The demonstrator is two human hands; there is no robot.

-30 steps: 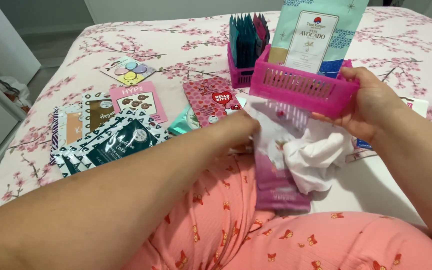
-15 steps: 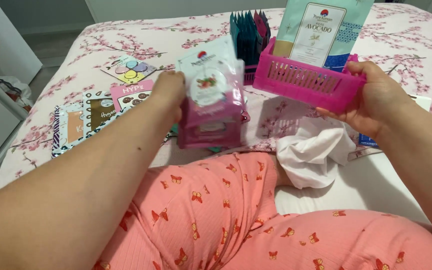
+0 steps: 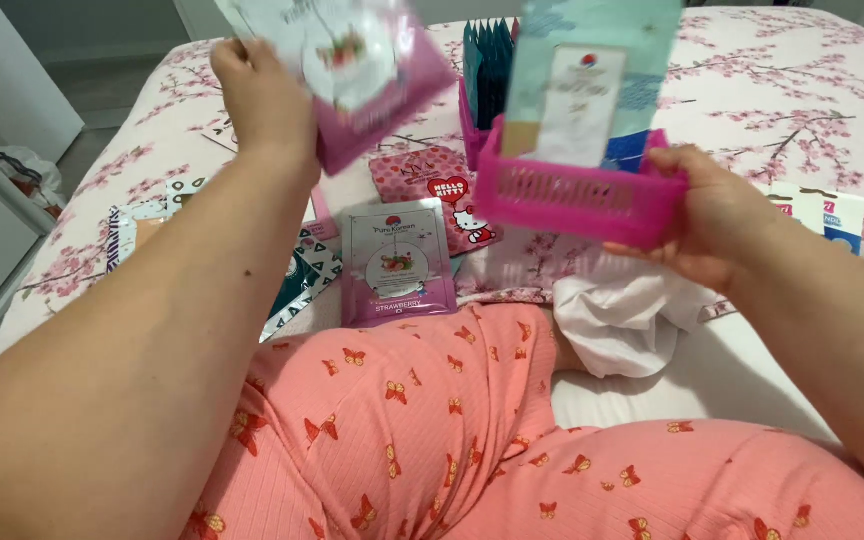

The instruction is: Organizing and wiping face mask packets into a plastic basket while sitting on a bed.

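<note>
Pink basket (image 3: 577,205), a slotted plastic tray, sits right of centre in the frame, raised above the bed (image 3: 752,90) with its blossom-print cover. Right hand (image 3: 712,215) has its grip clamped on the basket's right end, thumb on the top rim and fingers wrapped underneath. Tall teal and pale-green sachets (image 3: 592,80) stand upright inside it, reaching the top edge of the frame.

Left hand (image 3: 262,95) is lifted at upper left, fingers closed on a pink and white sachet (image 3: 362,75) that it holds by the left edge; the packet is tilted and blurred, well apart from the basket.

Lower frame is filled by coral trousers (image 3: 432,430) printed with butterflies. White crumpled cloth (image 3: 632,320) lies on the bed just below the basket and the right hand. A second pink basket (image 3: 472,120) with dark teal packets stands on the bed behind the raised one. At centre, a purple sachet (image 3: 397,262) with a strawberry picture lies flat, touching the trousers' upper edge; a red cartoon-cat sachet (image 3: 432,185) lies just above it. More flat packets (image 3: 297,280) lie spread at centre left.
</note>
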